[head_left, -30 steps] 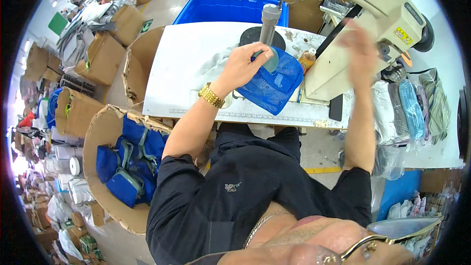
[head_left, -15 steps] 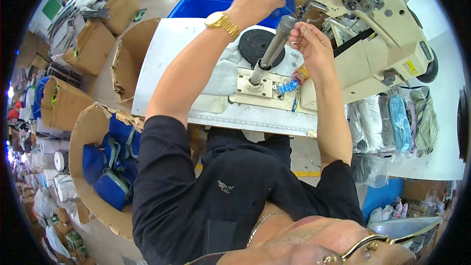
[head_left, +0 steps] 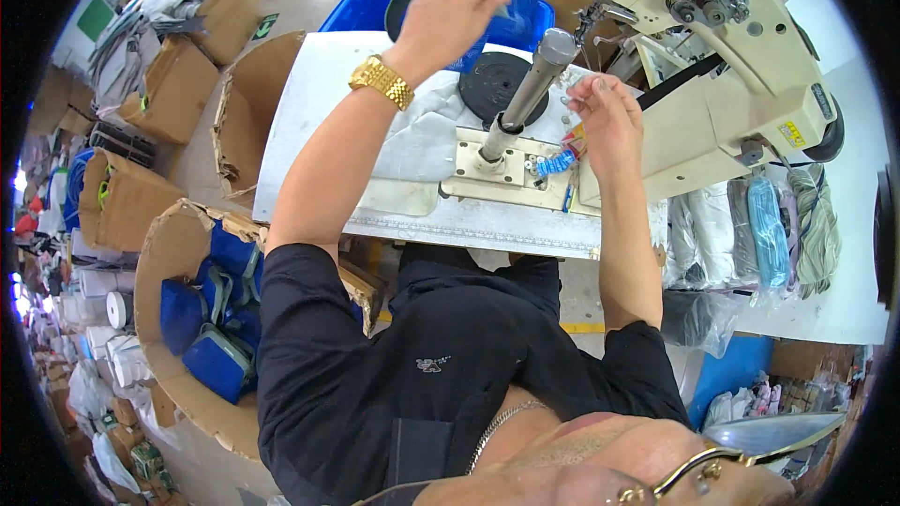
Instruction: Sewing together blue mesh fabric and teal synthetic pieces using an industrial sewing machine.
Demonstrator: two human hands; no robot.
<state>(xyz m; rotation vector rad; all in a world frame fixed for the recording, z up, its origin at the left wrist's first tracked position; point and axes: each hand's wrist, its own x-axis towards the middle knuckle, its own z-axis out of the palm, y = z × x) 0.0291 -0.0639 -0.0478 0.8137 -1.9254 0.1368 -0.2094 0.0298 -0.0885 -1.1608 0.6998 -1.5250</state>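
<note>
My left hand point(head_left: 452, 21) is raised over the far side of the sewing table, fingers closed on a blue fabric piece with dark green trim point(head_left: 401, 6). The piece is blurred and partly hidden behind the hand. At the sewing machine point(head_left: 694, 122), my right hand point(head_left: 609, 117) is lifted just right of the upright metal post point(head_left: 539, 80), below the needle area. Its thumb and fingertips are pinched together; whatever they hold is too fine to make out.
A black round disc point(head_left: 502, 84) lies behind the post on the white tabletop point(head_left: 319, 112). Beyond the far edge is a blue bin point(head_left: 352, 9). Blue sewn pieces point(head_left: 211, 356) fill a cardboard box point(head_left: 159, 272) at my left. Wrapped bundles point(head_left: 717, 234) hang on the right.
My left hand has moved left and slightly nearer with the blue fabric piece, away from the needle. My right hand has shifted a little right and down, away from the post's top.
</note>
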